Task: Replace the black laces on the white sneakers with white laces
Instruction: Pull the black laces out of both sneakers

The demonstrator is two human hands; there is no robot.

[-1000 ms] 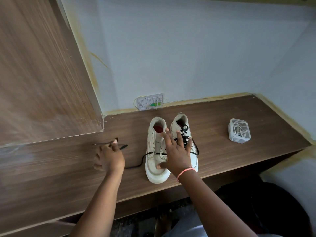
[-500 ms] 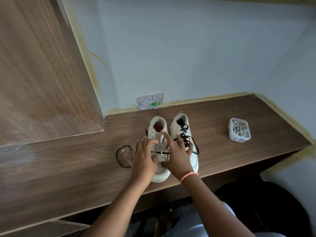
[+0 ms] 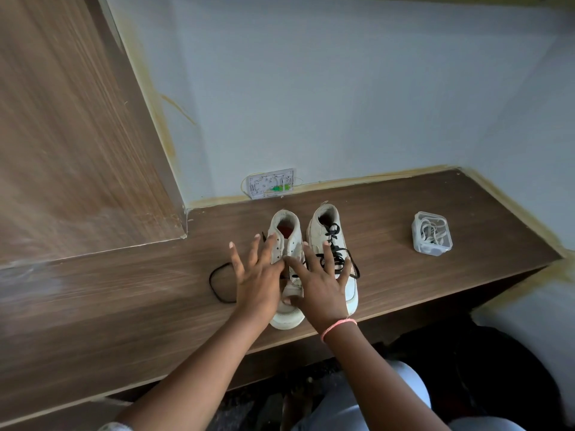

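Two white sneakers stand side by side on the wooden shelf (image 3: 404,284), toes toward me. The left sneaker (image 3: 286,241) has most of its black lace (image 3: 217,283) pulled out; that lace lies looped on the shelf to its left. The right sneaker (image 3: 326,225) is still laced in black. My left hand (image 3: 256,276) lies with fingers spread over the left sneaker's left side. My right hand (image 3: 320,283) lies with fingers spread across both sneakers' fronts. A clear plastic box (image 3: 432,234) holding white laces sits to the right.
A tall wooden cabinet side (image 3: 77,150) rises at the left. A white socket plate (image 3: 270,183) sits on the wall behind the sneakers. The shelf's front edge runs just under my wrists, with my knees below.
My left hand let the black lace drop on the shelf at the left and came back to the left sneaker, fingers now spread. My right hand stayed on the sneakers.
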